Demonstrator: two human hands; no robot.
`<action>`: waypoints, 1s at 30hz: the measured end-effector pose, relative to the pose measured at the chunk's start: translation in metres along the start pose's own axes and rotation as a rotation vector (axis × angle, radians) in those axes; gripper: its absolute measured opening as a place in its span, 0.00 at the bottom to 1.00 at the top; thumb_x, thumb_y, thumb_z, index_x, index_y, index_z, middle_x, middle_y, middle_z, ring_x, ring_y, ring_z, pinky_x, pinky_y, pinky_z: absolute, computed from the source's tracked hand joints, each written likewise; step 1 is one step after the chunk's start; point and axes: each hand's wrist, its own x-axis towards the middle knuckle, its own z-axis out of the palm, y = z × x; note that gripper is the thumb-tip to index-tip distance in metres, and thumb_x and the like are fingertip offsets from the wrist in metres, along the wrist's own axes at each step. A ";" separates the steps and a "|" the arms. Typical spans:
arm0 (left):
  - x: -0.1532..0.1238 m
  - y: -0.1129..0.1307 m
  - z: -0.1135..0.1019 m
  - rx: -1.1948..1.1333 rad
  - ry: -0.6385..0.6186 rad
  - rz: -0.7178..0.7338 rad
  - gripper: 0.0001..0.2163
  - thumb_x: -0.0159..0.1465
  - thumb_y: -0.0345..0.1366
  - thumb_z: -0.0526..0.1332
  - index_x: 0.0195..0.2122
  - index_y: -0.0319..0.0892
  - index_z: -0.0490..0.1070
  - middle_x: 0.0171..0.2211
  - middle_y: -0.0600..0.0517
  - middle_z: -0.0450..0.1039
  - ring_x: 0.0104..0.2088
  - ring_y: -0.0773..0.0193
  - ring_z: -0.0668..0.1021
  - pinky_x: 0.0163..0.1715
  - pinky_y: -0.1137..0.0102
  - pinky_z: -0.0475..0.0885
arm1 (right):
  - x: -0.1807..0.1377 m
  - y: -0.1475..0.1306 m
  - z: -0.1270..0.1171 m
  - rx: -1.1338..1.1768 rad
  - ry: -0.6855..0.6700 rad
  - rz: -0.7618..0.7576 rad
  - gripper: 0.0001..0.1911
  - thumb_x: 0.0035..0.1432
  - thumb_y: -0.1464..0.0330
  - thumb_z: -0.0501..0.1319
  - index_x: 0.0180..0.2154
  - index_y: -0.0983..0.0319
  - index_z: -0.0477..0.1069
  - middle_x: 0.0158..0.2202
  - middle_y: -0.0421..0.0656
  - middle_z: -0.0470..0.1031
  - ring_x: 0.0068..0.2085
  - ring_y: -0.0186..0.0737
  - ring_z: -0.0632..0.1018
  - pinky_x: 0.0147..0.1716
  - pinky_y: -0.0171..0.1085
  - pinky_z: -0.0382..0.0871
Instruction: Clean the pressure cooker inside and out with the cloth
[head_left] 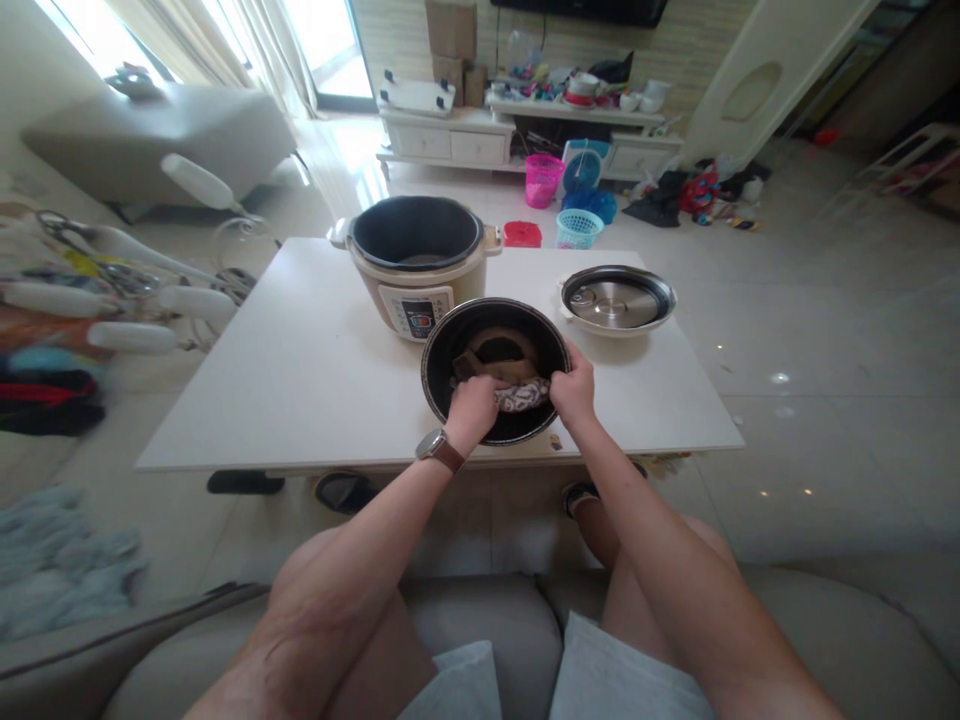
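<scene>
A dark inner pot (544,340) is tilted toward me above the front part of the white table (300,390). My right hand (573,388) is closed on its right rim. Inside the pot, my left hand (474,408), with a watch on its wrist, is closed on a cloth (523,396) with brown and patterned parts. The fingertips of the left hand are partly hidden in the folds. Behind the pot stands the electric pressure cooker body (469,278), its top uncovered. Its lid (619,306) lies upside down to the right, metal underside facing up.
A fan or lamp-like white stand (199,183) is at the left of the table. Beyond the table, a red container (523,234), a pale blue basket (579,229) and a pink basket (544,180) stand on the floor. A sofa (480,620) is beneath me.
</scene>
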 end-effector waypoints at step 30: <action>-0.002 -0.008 -0.011 0.168 -0.264 0.071 0.20 0.65 0.24 0.61 0.50 0.51 0.86 0.50 0.41 0.85 0.53 0.49 0.85 0.55 0.62 0.78 | 0.012 -0.005 -0.009 -0.028 -0.039 0.000 0.35 0.40 0.74 0.54 0.50 0.60 0.84 0.48 0.40 0.87 0.54 0.49 0.84 0.63 0.49 0.74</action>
